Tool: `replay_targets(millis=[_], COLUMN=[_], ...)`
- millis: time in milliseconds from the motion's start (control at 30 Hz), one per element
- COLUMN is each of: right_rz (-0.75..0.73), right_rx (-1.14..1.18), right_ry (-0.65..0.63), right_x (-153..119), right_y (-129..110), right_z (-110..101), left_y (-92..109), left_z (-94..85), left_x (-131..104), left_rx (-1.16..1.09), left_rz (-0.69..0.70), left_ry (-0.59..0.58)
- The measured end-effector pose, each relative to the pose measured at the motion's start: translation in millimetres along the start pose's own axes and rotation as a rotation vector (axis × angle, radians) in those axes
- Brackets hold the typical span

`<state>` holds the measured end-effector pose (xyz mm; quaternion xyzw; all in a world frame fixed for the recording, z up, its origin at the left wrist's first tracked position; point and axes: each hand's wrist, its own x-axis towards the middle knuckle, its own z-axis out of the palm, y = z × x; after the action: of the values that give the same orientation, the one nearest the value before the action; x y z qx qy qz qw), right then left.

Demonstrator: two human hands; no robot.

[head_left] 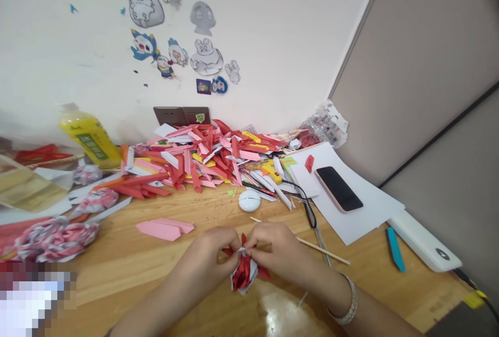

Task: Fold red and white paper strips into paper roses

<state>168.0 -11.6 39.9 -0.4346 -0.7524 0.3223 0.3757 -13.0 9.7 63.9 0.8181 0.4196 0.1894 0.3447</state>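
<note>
the left hand [218, 251] and right hand [275, 246] both pinch the top of a red-and-white, many-pointed folded paper piece [244, 273] spreading just below the fingertips, where light, even pressure should spare its folds from crushing.

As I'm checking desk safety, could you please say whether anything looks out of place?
The yellow glue gun lies among loose folded paper strips, an odd spot for a heating tool, though I can't tell whether it's hot. No spill shows.
</note>
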Motion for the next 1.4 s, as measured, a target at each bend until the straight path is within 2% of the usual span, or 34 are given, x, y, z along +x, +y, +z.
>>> replay_targets(millis=[133,233,367,500,533,600,700,867,1033,1133,1200,1267,1400], right_rz=[-0.042,-0.017,0.058,0.05,0.033,-0.016,-0.098,-0.275,-0.533,-0.593,-0.546,-0.438,-0.271], right_rx=[-0.073,-0.079,0.006,0.043,0.046,0.047,0.038,-0.029,-0.12,-0.144,-0.13,-0.103,-0.03], right_ry=[0.027,0.02,-0.017,0.014,0.021,0.022,0.008,-0.02,0.027,0.008,-0.039,-0.074,-0.036], right_x=[0,0,1,1,1,0,1,2,2,2,2,3,2], right_y=[0,0,0,-1,-1,-1,-2,-1,0,-3,-7,-12,-20], right_z=[1,0,-4,-5,-4,-3,-4,-9,-13,-15,-17,-19,-18], left_y=[-1,1,2,-12,-16,-23,-26,-23,-18,-12,-8,-3,3], left_z=[2.2,0.8,-5.7,-4.0,-2.1,1.9,4.6,2.8,1.9,0.3,-1.2,-2.5,-3.6], left_x=[-1,-2,0,6,8,9,9,6,7,7,6,5,3], left_rx=[0.047,0.121,-0.02,-0.404,-0.464,-0.486,-0.474,-0.461,-0.41,-0.376,-0.323,-0.248,-0.211], left_rz=[0.115,0.177,0.045,-0.125,-0.144,-0.141,-0.121,-0.116,-0.116,-0.119,-0.108,-0.09,-0.091], left_ry=[0.009,0.018,-0.065,-0.134,-0.187,-0.224,-0.211,-0.184,-0.117,-0.082,-0.057,-0.029,-0.008])
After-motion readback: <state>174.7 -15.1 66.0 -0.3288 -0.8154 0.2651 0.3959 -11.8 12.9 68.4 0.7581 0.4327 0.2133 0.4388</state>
